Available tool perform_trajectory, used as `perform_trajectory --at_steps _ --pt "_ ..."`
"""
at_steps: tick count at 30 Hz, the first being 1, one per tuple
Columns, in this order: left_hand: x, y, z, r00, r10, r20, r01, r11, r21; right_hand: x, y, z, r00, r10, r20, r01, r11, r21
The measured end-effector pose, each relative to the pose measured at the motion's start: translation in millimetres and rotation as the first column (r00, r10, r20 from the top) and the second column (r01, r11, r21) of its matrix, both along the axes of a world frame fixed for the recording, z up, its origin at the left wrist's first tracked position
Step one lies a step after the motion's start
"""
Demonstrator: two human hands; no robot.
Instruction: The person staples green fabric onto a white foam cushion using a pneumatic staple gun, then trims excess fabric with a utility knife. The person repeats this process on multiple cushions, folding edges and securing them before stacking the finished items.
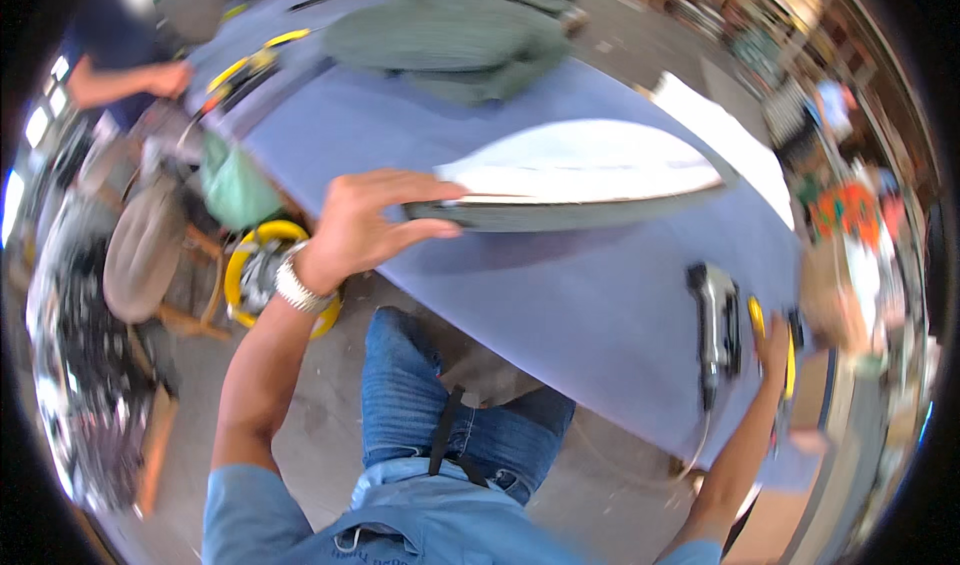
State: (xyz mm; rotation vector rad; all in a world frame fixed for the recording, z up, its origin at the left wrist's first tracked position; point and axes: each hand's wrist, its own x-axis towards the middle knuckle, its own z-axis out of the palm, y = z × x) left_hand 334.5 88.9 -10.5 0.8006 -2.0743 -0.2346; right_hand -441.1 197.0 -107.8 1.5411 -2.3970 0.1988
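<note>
My left hand (355, 227) grips the left end of a leaf-shaped panel, with the thumb below and fingers above. The panel is tilted up over the table; its broad face is white (590, 160) and a dark grey-green edge runs along its near side. Far to the right, my right hand (772, 347) is at a yellow-and-black hand tool (757, 317) near the table's right end. Motion blur hides how its fingers lie and the tool's exact kind. Just left of that hand lies a grey-and-black air-powered gun (717, 320) with a hose.
The blue-grey covered table (560, 305) curves across the middle. Dark green padded pieces (450, 40) are stacked at its far side. White sheet material (725, 140) lies at the far right edge. Another person's hand (168, 79) is at the far left, near yellow-and-black tools (245, 73). A yellow-rimmed bucket (236, 283) stands left.
</note>
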Motion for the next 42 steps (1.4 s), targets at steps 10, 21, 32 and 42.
perform_trajectory --at_steps 10,21,32,42 --pt "10 7 8 0.994 -0.033 -0.103 0.044 0.993 0.107 35 -30 18 0.994 -0.103 0.021 0.097 0.975 0.202" --pt "4 1 8 0.991 -0.068 -0.119 0.087 0.982 0.165 153 -41 124 0.354 0.807 0.473 -0.067 0.527 -0.848" --pt "4 1 9 0.996 -0.024 -0.090 0.042 0.977 0.208 403 -44 168 -0.074 0.855 0.513 -0.531 0.402 -0.746" --pt "6 4 6 0.997 0.012 -0.074 0.006 0.970 0.241 487 -64 177 0.220 0.970 0.104 -0.955 0.236 -0.178"
